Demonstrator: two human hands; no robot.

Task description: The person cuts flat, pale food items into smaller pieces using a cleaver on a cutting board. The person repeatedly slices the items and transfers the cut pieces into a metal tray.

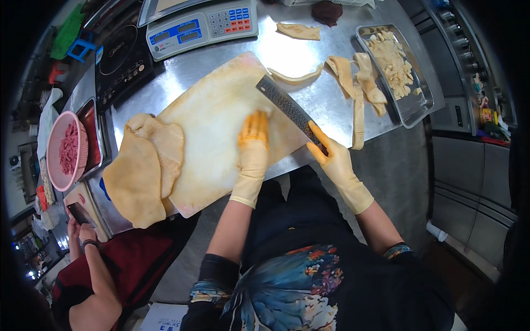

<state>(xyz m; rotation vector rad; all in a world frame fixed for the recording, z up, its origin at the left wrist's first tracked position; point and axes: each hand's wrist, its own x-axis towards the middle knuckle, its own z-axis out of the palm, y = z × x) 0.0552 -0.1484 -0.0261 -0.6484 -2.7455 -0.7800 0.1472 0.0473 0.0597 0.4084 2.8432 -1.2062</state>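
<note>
My right hand [337,159], in a cream and orange rubber glove, grips a broad dark cleaver [287,108] at its near end. Its blade lies along the right edge of a worn pale cutting board [207,120]. My left hand [253,134], gloved alike, rests palm down on the board, fingers straight and close together. A pale blurred patch shows by its fingertips; I cannot tell what it is. On the board's left side lie large folded sheets of pale animal skin [138,173]. Past the blade, a narrow skin strip [297,77] curves on the steel table.
More skin strips [356,82] lie right, beside a steel tray [418,109] of cut pieces. A digital scale [203,27] and induction cooker [122,58] stand behind. At left are a pink basket [83,145] of cut meat and a co-worker's hands [83,231] with a cleaver [80,214].
</note>
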